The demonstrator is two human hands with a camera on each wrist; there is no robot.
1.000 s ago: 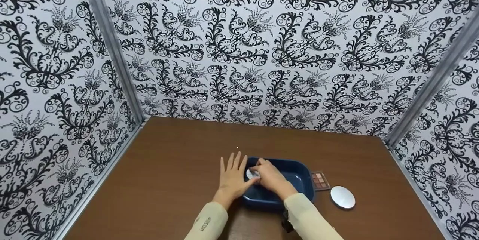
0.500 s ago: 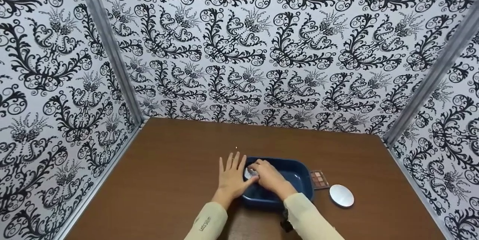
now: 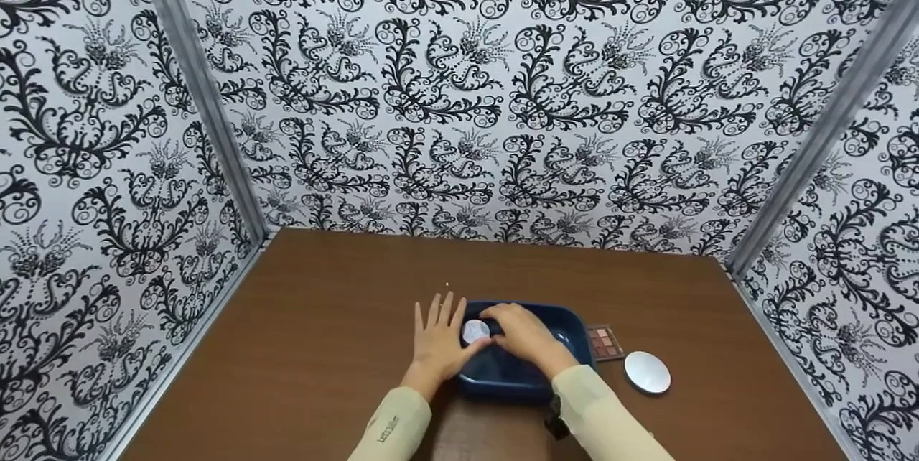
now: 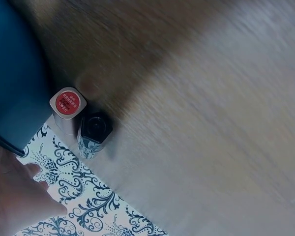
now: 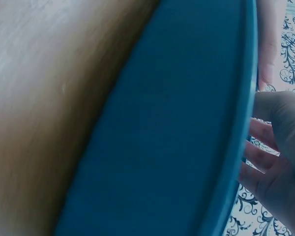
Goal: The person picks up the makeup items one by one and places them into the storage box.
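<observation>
A deep blue basin (image 3: 506, 393) stands on the brown table in the head view. Inside its left end lies a round item with a pale top (image 3: 475, 332); its exact kind is unclear. My left hand (image 3: 438, 346) is at the basin's left side, fingers spread straight, thumb reaching over the rim close to the round item. My right hand (image 3: 528, 333) hovers over the basin just right of that item, fingers loosely bent, nothing visible in them. The right wrist view shows the right hand (image 5: 280, 152) behind the basin wall (image 5: 172, 123), fingers apart.
An eyeshadow palette (image 3: 605, 342) lies against the basin's right side, with a round silvery disc (image 3: 647, 373) beyond it. In the left wrist view, a lipstick tube with a red label (image 4: 67, 102) and a small black-capped bottle (image 4: 97, 128) stand beside the basin. Patterned walls enclose the table.
My right hand's fingers have drawn back rightward off the round item, whose pale top now shows whole. The left hand stays in place; the whole head view has shifted slightly.
</observation>
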